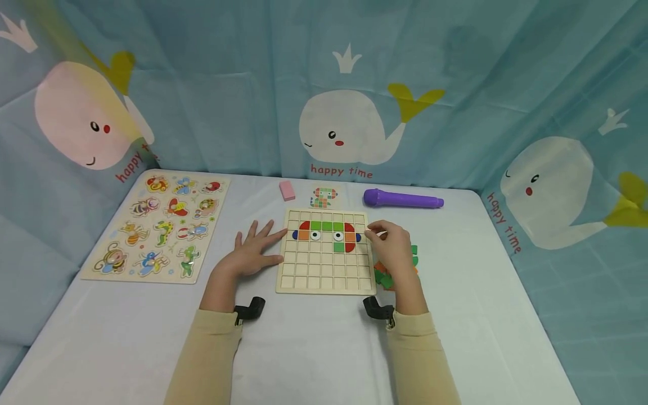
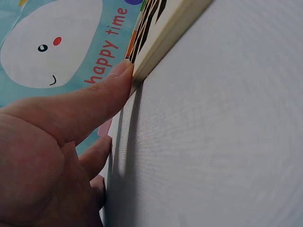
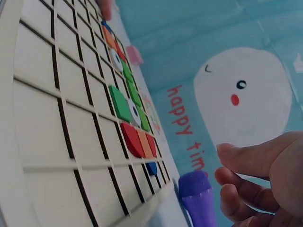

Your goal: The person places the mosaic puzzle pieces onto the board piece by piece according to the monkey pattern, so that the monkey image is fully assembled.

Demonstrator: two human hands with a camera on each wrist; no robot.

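A wooden grid board [image 1: 326, 281] lies in the middle of the table. Coloured pieces fill some of its upper cells: red, orange, green and blue ones, plus two eye tiles [image 1: 315, 235]. My left hand [image 1: 251, 250] is spread flat at the board's left side, its thumb [image 2: 120, 78] against the edge in the left wrist view. Over the right edge, near the blue end piece [image 3: 151, 168], hovers my right hand [image 1: 394, 247]. Its fingers are loosely bent, with nothing visible between thumb and fingertips. Loose green and orange pieces [image 1: 385, 279] lie partly hidden beneath it.
Behind the board are a small pattern card [image 1: 324, 197], a pink block [image 1: 287, 190] and a purple toy microphone [image 1: 403, 199]. An insect peg puzzle [image 1: 169, 216] lies on the left. A blue whale-print curtain [image 1: 228, 112] encloses the table's back and sides.
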